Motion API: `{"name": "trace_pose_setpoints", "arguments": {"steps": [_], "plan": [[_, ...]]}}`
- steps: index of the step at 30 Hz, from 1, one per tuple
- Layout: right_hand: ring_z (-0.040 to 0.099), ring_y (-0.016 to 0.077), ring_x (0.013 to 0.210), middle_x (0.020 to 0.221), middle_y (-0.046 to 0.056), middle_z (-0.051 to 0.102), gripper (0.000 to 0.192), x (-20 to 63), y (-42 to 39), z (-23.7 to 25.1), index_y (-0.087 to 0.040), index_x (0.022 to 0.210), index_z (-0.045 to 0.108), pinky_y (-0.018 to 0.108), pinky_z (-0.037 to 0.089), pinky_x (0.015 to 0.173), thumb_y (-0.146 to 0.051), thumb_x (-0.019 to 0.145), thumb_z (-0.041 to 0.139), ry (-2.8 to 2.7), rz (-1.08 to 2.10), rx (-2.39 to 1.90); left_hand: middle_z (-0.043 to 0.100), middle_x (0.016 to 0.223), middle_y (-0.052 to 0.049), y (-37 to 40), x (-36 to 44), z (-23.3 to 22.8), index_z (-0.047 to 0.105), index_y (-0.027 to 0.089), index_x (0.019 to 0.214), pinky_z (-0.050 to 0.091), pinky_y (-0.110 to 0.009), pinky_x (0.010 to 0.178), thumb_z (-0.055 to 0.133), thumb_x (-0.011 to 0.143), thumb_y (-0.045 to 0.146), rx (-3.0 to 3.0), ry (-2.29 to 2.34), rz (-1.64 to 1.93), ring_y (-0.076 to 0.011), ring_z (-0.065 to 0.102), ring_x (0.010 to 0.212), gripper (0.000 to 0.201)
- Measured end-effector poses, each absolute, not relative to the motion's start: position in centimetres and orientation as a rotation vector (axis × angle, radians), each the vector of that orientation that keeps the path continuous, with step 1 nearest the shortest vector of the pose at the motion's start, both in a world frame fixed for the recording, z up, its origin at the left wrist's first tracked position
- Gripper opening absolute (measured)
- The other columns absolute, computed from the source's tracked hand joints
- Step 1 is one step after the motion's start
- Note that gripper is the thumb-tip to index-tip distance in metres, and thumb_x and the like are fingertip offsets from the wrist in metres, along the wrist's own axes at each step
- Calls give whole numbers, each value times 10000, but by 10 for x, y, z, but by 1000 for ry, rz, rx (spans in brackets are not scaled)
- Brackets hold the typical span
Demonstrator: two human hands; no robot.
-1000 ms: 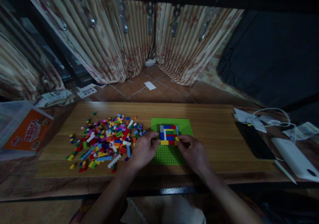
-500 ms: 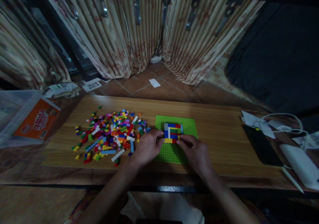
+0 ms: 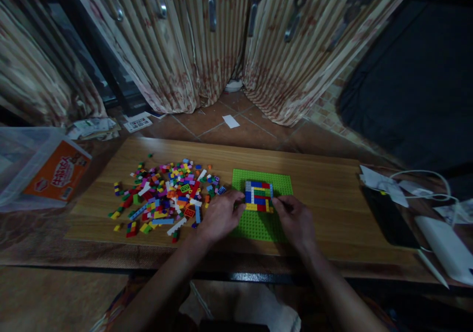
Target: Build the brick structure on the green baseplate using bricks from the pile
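Note:
A green baseplate [image 3: 278, 184] lies on the wooden board [image 3: 325, 199], carrying a small square build of blue, red, yellow, green and white bricks [image 3: 259, 195]. My left hand [image 3: 220, 215] rests on the plate's left edge, fingertips touching the build's left side. On the other side, my right hand [image 3: 296, 219] has its fingertips against the build's lower right corner. A pile of loose coloured bricks [image 3: 166, 199] spreads to the left of my left hand.
A clear bin with an orange-labelled box [image 3: 55, 172] sits at the far left. A black phone [image 3: 384, 208], white papers, cable [image 3: 421, 177] and white power bank [image 3: 445, 248] lie at the right. Curtains and tiled floor are beyond the board.
The view has shifted a little. My right hand's fingers moved from the build's front edge to its lower right corner. My left hand stays at the build's left side.

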State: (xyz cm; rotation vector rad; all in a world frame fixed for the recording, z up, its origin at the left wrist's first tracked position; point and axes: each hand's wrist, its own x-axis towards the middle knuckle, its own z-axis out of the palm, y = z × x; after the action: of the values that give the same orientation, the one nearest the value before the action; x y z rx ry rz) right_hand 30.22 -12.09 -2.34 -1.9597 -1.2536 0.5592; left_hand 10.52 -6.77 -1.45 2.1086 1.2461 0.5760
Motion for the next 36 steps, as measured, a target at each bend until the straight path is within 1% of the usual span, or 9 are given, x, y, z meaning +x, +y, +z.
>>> {"name": "trace_pose_setpoints", "arguments": {"steps": [6,11,17,23,26,29,30,34,36], "plan": [[587,193,584,640,46,670,404,302,-116,-21,-191,670,646,298,395,571,-576,766,577,-1341,596,-1992,702,995,-45,-68,106,-15,631,184,1042,516,-299,815,547,841,217,2121,1251,577,-173,657,890,220],[593,191,588,629,43,672,378,306,-111,-26,-190,662,667,294,398,562,-553,743,600,-1351,640,-1971,694,1006,-50,-68,106,-20,627,190,1037,512,-310,825,529,855,234,2135,1251,576,-179,651,894,211],[577,179,556,583,30,645,363,309,-107,-25,-194,605,635,286,372,538,-537,724,616,-1374,693,-2006,690,970,-52,-69,110,-22,627,184,1001,512,-305,828,519,847,212,2128,1265,585,-174,648,868,190],[552,158,533,559,19,625,402,313,-104,-24,-193,582,614,270,353,516,-571,718,608,-1436,716,-2019,696,925,-41,-69,110,-24,627,190,971,516,-290,794,512,844,200,2137,1278,613,-167,650,844,171],[545,150,535,564,15,617,456,317,-104,-25,-188,608,621,264,361,518,-612,758,547,-1448,765,-2002,696,939,-37,-69,109,-23,623,193,979,515,-278,777,498,862,219,2144,1256,623,-155,650,835,174],[535,139,502,560,11,608,518,323,-105,-25,-177,679,631,265,394,521,-621,838,416,-1327,925,-1927,693,953,-40,-68,109,-22,623,188,985,514,-275,773,488,870,225,2140,1257,619,-152,649,839,182],[532,136,496,558,6,604,513,325,-105,-24,-175,689,629,266,402,523,-612,846,411,-1314,971,-1901,693,952,-39,-68,109,-22,624,189,982,513,-273,771,488,870,224,2138,1260,612,-152,649,840,180],[553,139,574,625,-4,627,360,330,-107,-20,-176,711,646,264,400,560,-531,756,609,-1506,1011,-1847,693,932,-29,-66,109,-22,626,198,971,509,-261,763,491,867,221,2138,1252,588,-149,648,844,172],[556,142,599,653,-7,637,321,331,-108,-19,-178,728,651,264,390,566,-499,717,663,-1561,991,-1842,692,923,-29,-66,110,-22,626,197,969,507,-263,764,484,869,218,2146,1255,584,-150,648,840,175]]}}
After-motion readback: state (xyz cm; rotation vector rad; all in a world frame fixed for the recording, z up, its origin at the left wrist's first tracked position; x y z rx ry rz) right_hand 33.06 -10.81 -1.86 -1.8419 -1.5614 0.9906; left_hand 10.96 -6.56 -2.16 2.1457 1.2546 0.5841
